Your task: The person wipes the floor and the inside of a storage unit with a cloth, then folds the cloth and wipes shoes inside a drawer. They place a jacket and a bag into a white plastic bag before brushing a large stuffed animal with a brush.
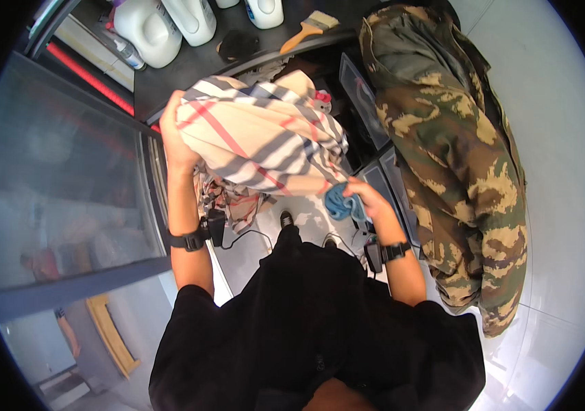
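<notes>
A beige cloth with grey, white and red checks is bunched up in front of me. My left hand grips its left end, fingers wrapped behind the fabric. At the lower right corner of the bundle, my right hand pinches a crumpled blue cloth. Whether the right fingers also hold the checked fabric is hard to tell. More checked fabric hangs below the bundle on the left. Behind the bundle's right side shows part of a small white figure with a red bow.
White plastic jugs, a small spray bottle and a wooden-handled brush sit on the dark countertop. A camouflage jacket hangs at right, beside dark drawers with clear panels. A glass panel stands at left.
</notes>
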`<move>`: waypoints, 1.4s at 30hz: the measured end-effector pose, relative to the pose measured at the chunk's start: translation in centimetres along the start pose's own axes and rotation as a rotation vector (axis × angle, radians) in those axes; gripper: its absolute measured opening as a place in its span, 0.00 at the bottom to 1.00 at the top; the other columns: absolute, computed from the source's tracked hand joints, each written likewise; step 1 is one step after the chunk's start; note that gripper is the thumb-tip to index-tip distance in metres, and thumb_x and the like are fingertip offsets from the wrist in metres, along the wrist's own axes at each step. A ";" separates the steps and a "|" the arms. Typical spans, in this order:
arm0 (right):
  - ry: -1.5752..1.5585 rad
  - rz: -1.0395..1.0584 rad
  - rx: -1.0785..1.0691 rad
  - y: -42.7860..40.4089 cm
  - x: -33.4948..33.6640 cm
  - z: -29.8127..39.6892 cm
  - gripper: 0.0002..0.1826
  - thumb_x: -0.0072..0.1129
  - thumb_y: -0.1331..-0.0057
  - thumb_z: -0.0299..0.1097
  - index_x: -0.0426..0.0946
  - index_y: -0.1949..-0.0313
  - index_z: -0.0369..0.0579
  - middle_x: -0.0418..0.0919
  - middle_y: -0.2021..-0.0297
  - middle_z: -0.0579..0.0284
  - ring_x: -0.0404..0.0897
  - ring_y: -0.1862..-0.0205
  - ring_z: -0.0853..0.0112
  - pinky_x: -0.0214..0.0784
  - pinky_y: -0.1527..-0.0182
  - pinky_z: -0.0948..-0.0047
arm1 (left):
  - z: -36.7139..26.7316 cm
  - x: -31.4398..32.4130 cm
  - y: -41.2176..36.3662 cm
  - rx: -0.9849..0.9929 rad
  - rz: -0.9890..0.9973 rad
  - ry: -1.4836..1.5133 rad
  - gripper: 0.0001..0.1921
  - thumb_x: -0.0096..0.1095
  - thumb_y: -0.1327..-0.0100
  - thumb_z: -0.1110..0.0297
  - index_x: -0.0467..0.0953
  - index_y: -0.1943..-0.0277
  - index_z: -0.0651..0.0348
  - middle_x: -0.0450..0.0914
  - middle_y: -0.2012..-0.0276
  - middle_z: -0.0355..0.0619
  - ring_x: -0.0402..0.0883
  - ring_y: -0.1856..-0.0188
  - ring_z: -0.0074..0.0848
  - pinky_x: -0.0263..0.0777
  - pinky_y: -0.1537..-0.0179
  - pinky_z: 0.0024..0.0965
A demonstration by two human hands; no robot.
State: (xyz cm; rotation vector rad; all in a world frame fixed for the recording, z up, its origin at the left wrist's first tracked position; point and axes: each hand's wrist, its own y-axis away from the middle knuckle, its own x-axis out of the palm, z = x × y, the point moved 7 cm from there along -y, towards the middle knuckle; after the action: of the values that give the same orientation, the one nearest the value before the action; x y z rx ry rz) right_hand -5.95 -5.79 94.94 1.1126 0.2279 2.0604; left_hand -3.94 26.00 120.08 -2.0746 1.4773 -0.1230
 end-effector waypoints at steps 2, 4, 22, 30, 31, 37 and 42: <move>-0.099 -0.089 -0.055 1.4 -2.7 -0.8 0.25 0.50 0.53 0.26 0.72 0.52 0.31 0.79 0.65 0.54 0.80 0.66 0.66 0.76 0.57 0.66 | -0.7 1.3 -1.0 0.057 0.058 -0.032 0.11 0.66 0.47 0.78 0.69 0.64 0.62 0.80 0.67 0.40 0.75 0.65 0.15 0.69 0.64 0.21; 0.067 -0.246 -0.108 4.9 -1.8 1.2 0.27 0.51 0.53 0.26 0.73 0.50 0.32 0.79 0.61 0.55 0.80 0.63 0.68 0.75 0.56 0.69 | 0.4 0.8 -1.7 0.008 0.101 -0.109 0.14 0.71 0.51 0.75 0.69 0.66 0.64 0.79 0.70 0.43 0.75 0.66 0.17 0.69 0.64 0.23; 1.268 -0.536 -0.495 12.6 13.2 15.7 0.40 0.63 0.56 0.29 0.64 0.39 0.42 0.71 0.45 0.47 0.71 0.43 0.57 0.60 0.40 0.67 | -0.2 2.1 -3.2 0.282 0.185 -0.791 0.14 0.65 0.60 0.76 0.73 0.67 0.55 0.71 0.70 0.40 0.73 0.62 0.36 0.70 0.75 0.36; 0.980 -0.203 -0.829 -4.5 10.1 9.6 0.49 0.69 0.50 0.40 0.54 0.32 0.37 0.62 0.35 0.46 0.63 0.34 0.56 0.48 0.31 0.61 | -6.8 8.4 -0.9 0.507 0.563 -0.389 0.17 0.62 0.62 0.80 0.74 0.65 0.57 0.72 0.67 0.40 0.73 0.61 0.35 0.71 0.70 0.33; 1.049 -0.167 -0.789 -4.8 9.8 9.5 0.47 0.68 0.49 0.42 0.55 0.33 0.38 0.64 0.36 0.48 0.63 0.35 0.56 0.47 0.31 0.61 | -7.8 9.7 0.0 0.567 0.721 -0.265 0.17 0.62 0.63 0.80 0.74 0.65 0.57 0.72 0.68 0.40 0.73 0.62 0.35 0.71 0.70 0.33; 1.138 -0.192 -0.849 0.3 6.3 6.9 0.46 0.67 0.48 0.42 0.56 0.33 0.38 0.65 0.37 0.48 0.64 0.35 0.56 0.47 0.31 0.61 | -10.3 16.1 3.4 0.605 0.947 0.204 0.11 0.62 0.59 0.71 0.70 0.70 0.59 0.65 0.71 0.43 0.69 0.65 0.35 0.65 0.69 0.35; 1.231 -0.237 -0.901 -2.6 6.2 7.7 0.45 0.66 0.48 0.43 0.57 0.34 0.39 0.66 0.38 0.49 0.64 0.35 0.57 0.48 0.31 0.60 | -9.1 17.9 2.0 0.549 0.926 0.207 0.10 0.65 0.53 0.71 0.71 0.69 0.59 0.66 0.71 0.43 0.68 0.65 0.36 0.66 0.67 0.35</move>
State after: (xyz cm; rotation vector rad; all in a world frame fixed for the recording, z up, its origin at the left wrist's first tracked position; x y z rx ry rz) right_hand -0.54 -1.16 102.26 -0.7357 -0.0112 1.9856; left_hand -2.43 5.97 122.09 -0.8525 2.0883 -0.3315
